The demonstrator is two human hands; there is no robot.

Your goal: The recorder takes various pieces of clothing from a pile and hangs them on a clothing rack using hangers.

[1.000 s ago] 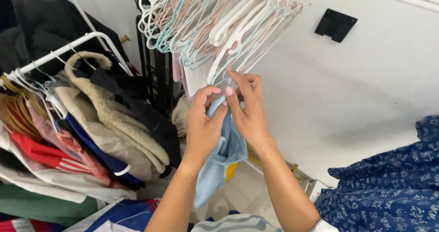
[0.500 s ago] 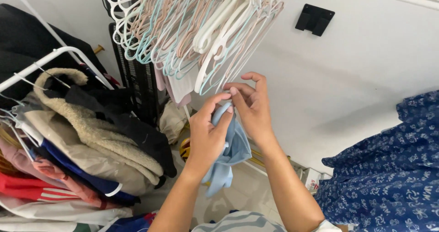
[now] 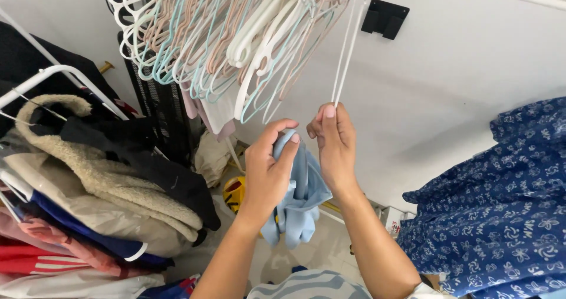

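My left hand (image 3: 266, 170) grips the top of a small light blue garment (image 3: 299, 200) that hangs down between my two forearms. My right hand (image 3: 333, 143) pinches the lower end of a white plastic hanger (image 3: 346, 45), which is pulled apart from the bunch. Just above both hands hangs a dense bunch of pastel hangers (image 3: 227, 34) in white, pink and mint. The hanger's hook is out of view at the top.
A white clothes rail (image 3: 56, 75) at the left carries a fleece coat (image 3: 103, 172), dark and red garments. A black bracket (image 3: 385, 17) sits on the white wall. Blue floral fabric (image 3: 501, 205) fills the right. A yellow object (image 3: 234, 194) lies on the floor.
My right hand has let go of the blue garment and taken one white hanger, drawing it out to the right of the bunch. The view has shifted right.
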